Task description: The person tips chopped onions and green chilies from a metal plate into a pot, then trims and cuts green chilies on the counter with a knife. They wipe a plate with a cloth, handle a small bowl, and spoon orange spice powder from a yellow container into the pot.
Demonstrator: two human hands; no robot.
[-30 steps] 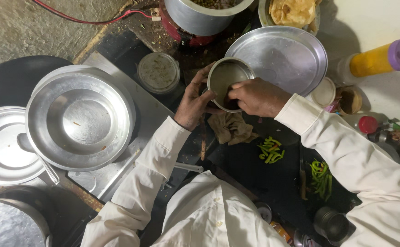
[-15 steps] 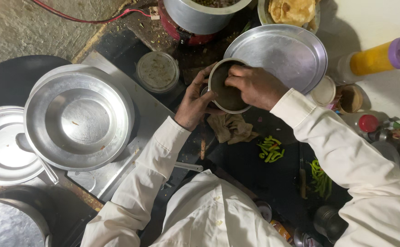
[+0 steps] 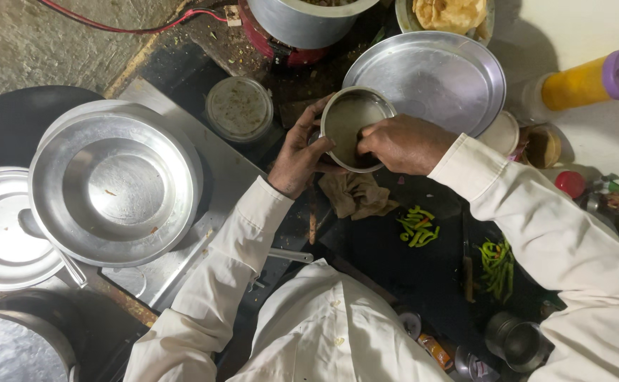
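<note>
Looking down, head view: a person in white sleeves works at a dark table (image 3: 394,276) crowded with cookware.
Small steel pot (image 3: 348,120): stands upright near the top middle of the table, just beside a large flat steel plate (image 3: 430,74) that lies to its right.
Left hand (image 3: 299,152): cups the pot's left side, fingers curled around the wall and thumb on the near rim.
Right hand (image 3: 401,143): reaches over the pot's right rim, fingertips bunched together and dipped inside; what they pinch, if anything, cannot be told.
Brown cloth (image 3: 355,194): lies crumpled just below the pot.
Green chillies (image 3: 417,226): chopped pieces lie in a small heap below the right hand; a second heap lies farther right.
Lidded round tub (image 3: 238,110): sits left of the pot, near the left hand.
Wide steel pan (image 3: 115,187): rests on the left, well apart from the hands.
Yellow bottle (image 3: 582,81): with a purple cap, lies at the upper right.
</note>
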